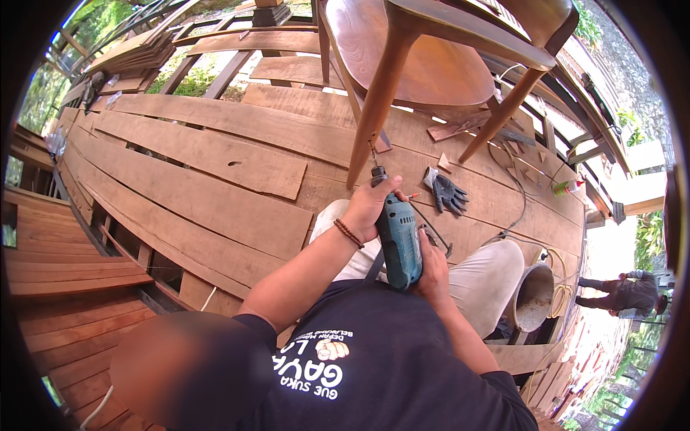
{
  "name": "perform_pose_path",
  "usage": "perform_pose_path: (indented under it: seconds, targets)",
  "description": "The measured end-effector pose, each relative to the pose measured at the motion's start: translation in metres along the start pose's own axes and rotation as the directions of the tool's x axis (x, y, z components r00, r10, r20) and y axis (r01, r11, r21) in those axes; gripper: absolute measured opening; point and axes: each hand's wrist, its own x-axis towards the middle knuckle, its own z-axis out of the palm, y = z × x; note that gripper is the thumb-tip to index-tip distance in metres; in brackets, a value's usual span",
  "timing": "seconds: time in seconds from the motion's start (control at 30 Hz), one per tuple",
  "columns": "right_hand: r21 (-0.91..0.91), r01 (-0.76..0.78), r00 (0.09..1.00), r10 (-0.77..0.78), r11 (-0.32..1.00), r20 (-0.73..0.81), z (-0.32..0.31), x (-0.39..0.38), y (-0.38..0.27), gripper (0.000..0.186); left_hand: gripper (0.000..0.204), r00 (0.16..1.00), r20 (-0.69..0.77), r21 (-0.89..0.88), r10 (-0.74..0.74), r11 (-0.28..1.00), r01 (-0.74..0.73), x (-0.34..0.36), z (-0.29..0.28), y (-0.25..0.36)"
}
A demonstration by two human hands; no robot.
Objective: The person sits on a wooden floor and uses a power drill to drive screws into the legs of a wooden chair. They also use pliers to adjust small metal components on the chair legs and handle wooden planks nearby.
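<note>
A teal corded power drill lies between my two hands, its body angled up and away from my lap. My left hand, with a beaded bracelet at the wrist, is closed around the front of the drill just behind the black chuck. The fingers of my right hand wrap the rear grip; the trigger is hidden. From the chuck a thin bit points at the lower part of a wooden chair's leg. Its tip meets the leg or comes very near; I cannot tell how deep.
The brown wooden chair stands ahead on loose planks. A grey and black work glove, wood scraps and a cable lie beside its legs. To my right are a bucket and a small bottle. Another person stands far right.
</note>
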Motion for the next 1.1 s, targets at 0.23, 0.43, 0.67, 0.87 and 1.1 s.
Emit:
perform_pose_path:
  seconds: [0.23, 0.43, 0.67, 0.87, 1.1]
  targets:
    - [0.050, -0.015, 1.000, 0.014, 0.999, 0.011, -0.001, 0.000, 0.004, 0.103, 0.019, 1.000, -0.001, 0.026, 0.011, 1.000, -0.011, 0.000, 0.005, 0.002]
    - [0.181, -0.138, 0.989, 0.125, 0.974, 0.083, 0.003, -0.007, 0.009, 0.106, 0.020, 0.998, -0.014, 0.094, 0.057, 0.994, -0.056, -0.001, 0.006, 0.001]
    - [0.288, -0.216, 0.975, 0.189, 0.933, 0.120, 0.002, -0.003, 0.007, 0.102, 0.020, 0.998, -0.019, 0.141, 0.067, 0.988, -0.064, 0.000, 0.007, -0.001]
    - [0.174, -0.167, 0.985, 0.156, 0.971, 0.076, -0.001, -0.003, 0.000, 0.097, 0.020, 0.999, 0.002, 0.095, 0.044, 0.994, -0.044, -0.006, 0.006, 0.004]
    - [0.384, -0.270, 0.945, 0.320, 0.883, -0.071, 0.009, -0.003, -0.027, 0.096, 0.019, 0.994, 0.106, 0.105, 0.007, 0.994, -0.018, -0.010, -0.002, 0.016]
